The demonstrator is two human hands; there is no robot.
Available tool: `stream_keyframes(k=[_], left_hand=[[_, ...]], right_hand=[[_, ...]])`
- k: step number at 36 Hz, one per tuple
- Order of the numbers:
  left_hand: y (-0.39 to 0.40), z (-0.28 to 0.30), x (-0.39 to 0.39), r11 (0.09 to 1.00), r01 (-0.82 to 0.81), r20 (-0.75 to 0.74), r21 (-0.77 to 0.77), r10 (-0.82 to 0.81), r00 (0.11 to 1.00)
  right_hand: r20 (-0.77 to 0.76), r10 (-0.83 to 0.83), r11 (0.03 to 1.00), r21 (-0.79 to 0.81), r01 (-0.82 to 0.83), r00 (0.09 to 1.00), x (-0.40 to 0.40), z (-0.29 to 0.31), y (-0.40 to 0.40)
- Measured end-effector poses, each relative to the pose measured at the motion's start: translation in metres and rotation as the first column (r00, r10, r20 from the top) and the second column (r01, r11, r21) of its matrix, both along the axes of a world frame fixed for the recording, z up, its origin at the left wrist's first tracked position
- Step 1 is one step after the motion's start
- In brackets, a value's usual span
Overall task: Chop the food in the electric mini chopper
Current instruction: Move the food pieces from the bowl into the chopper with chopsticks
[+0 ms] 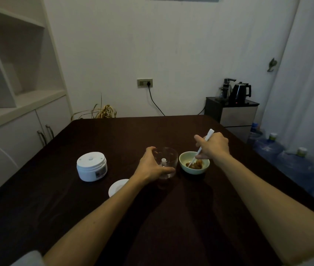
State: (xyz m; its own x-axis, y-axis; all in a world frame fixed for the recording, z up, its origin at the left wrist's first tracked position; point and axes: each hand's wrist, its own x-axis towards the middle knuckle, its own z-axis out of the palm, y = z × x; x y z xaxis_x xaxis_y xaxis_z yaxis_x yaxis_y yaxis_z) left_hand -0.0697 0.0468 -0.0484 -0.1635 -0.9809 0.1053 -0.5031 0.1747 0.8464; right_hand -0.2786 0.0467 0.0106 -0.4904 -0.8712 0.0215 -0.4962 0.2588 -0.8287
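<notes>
On the dark bench (75,217), the left hand (153,167) gripped the clear chopper cup (168,160), fingers clamped round its wall. Just beside it stood a pale green bowl (183,166) of brown food (195,164) (the pieces too dim to identify). The right hand (212,145) pinched white chopsticks (202,147), tips in the food. The white motor unit (91,167) sat apart, to the left.

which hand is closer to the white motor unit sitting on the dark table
Left. The left hand grips the clear chopper cup just right of the white motor unit; the right hand is farther right, over the pale green bowl.
</notes>
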Motion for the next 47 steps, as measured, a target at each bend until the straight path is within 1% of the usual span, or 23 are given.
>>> stream_keyframes(k=[4, 8, 12, 15, 18, 22, 24, 26, 28, 32, 36, 41, 47], left_hand=[[0.000, -0.002, -0.001, 1.000, 0.006, 0.004, 0.011, -0.006, 1.000], [-0.001, -0.002, -0.001, 1.000, 0.007, 0.002, 0.010, -0.007, 1.000], [-0.003, -0.002, 0.000, 1.000, 0.015, 0.005, 0.026, -0.016, 1.000], [-0.003, -0.002, 0.000, 0.999, 0.024, 0.012, 0.036, -0.024, 1.000], [-0.004, -0.002, 0.001, 0.998, 0.041, 0.009, 0.042, -0.041, 0.999], [-0.004, -0.003, 0.003, 0.997, 0.055, -0.007, 0.046, -0.054, 0.998], [-0.005, -0.004, 0.004, 0.996, 0.065, -0.009, 0.053, -0.065, 0.998], [-0.005, -0.004, 0.006, 0.995, 0.075, -0.008, 0.059, -0.074, 0.997], [-0.005, -0.004, 0.007, 0.995, 0.079, -0.009, 0.063, -0.079, 0.997], [-0.005, -0.005, 0.010, 0.993, 0.098, -0.018, 0.070, -0.097, 0.995], [-0.006, -0.006, 0.011, 0.990, 0.110, -0.027, 0.083, -0.108, 0.994], [-0.007, -0.006, 0.012, 0.985, 0.129, -0.047, 0.114, -0.124, 0.991], [-0.007, -0.007, 0.012, 0.986, 0.129, -0.041, 0.102, -0.125, 0.991]], right_hand=[[0.187, -0.049, 0.996, -0.066, 0.062, 0.981, -0.004, -0.001, 0.002], [0.377, -0.138, 0.988, -0.016, 0.156, 0.916, -0.008, 0.002, 0.005], [0.509, -0.187, 0.978, 0.018, 0.207, 0.840, -0.014, 0.001, 0.006], [0.613, -0.184, 0.974, 0.007, 0.227, 0.769, -0.017, 0.003, 0.008], [0.723, -0.174, 0.971, 0.015, 0.237, 0.669, -0.018, 0.008, 0.010], [0.824, -0.134, 0.978, 0.022, 0.206, 0.550, -0.017, 0.015, 0.012], [0.851, -0.104, 0.985, 0.016, 0.172, 0.516, -0.014, 0.018, 0.012], [0.861, -0.077, 0.990, 0.008, 0.138, 0.503, -0.009, 0.021, 0.011], [0.859, -0.054, 0.994, -0.002, 0.109, 0.509, -0.003, 0.023, 0.009], [0.833, -0.009, 0.998, -0.029, 0.061, 0.554, 0.012, 0.026, 0.005], [0.776, 0.023, 0.997, -0.066, 0.045, 0.631, 0.029, 0.023, 0.001], [0.647, 0.045, 0.992, -0.122, 0.045, 0.761, 0.050, 0.016, -0.004], [0.515, 0.080, 0.994, -0.107, -0.029, 0.853, 0.065, 0.013, -0.003]])
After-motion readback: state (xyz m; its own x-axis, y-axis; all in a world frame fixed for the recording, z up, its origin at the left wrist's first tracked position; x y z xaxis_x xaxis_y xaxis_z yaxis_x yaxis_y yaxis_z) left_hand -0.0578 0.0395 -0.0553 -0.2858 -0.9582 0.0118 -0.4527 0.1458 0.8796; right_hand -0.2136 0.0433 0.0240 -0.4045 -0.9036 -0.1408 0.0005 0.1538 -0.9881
